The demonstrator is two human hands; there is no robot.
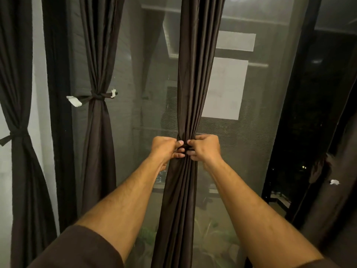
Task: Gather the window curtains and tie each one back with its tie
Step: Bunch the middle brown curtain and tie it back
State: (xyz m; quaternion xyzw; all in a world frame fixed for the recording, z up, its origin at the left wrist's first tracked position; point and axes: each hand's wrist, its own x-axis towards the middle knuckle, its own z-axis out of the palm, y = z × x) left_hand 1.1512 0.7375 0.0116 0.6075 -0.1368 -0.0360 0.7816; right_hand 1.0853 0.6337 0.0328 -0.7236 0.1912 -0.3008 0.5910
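Note:
A dark brown curtain (195,74) hangs gathered into a narrow bundle in the middle of the window. Its dark tie (185,146) wraps the bundle at hand height. My left hand (167,147) pinches the tie from the left and my right hand (203,147) pinches it from the right, fingertips almost meeting. To the left, a second curtain (97,55) is tied back with a knotted tie (97,96) with white ends. A third curtain (17,74) at the far left is also tied (18,134).
The window pane (241,151) behind the curtains reflects the room. A dark window frame (286,113) stands to the right. Another dark curtain (328,190) with a white tag hangs at the far right. Green plants (208,235) show low through the glass.

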